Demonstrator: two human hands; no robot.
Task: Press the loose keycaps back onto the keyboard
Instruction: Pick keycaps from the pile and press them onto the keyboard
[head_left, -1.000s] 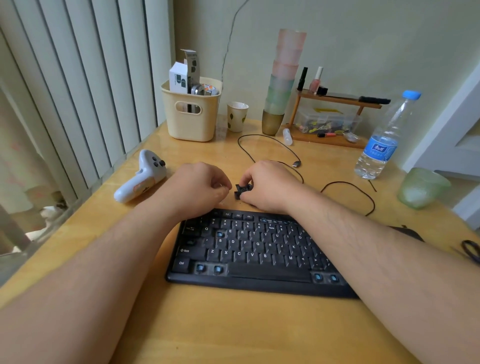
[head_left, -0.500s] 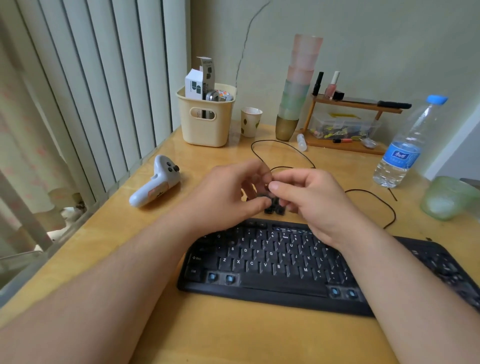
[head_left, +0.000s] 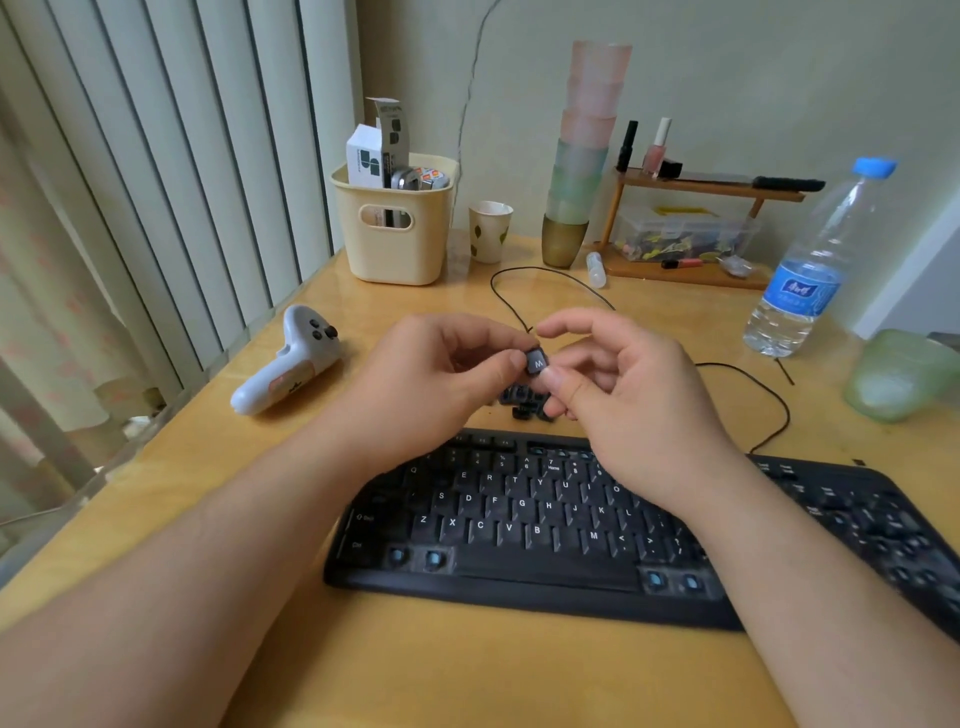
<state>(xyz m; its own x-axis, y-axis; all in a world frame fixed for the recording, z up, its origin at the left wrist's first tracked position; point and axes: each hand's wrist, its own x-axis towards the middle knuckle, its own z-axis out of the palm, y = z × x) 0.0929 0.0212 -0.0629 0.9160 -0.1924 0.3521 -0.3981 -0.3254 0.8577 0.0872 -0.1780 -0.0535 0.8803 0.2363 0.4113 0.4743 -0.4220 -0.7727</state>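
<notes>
Both hands are raised together above the far edge of the keyboard. The left hand (head_left: 441, 374) and the right hand (head_left: 618, 384) pinch one small dark square keycap (head_left: 537, 360) between fingertips and thumbs. A cluster of loose black keycaps (head_left: 522, 401) lies on the yellow wooden worktop (head_left: 467, 670) directly below. The black full-size keyboard (head_left: 545, 525) lies nearer, with uncapped blue switches in its near row. A white handheld controller (head_left: 291, 361) lies to the left.
</notes>
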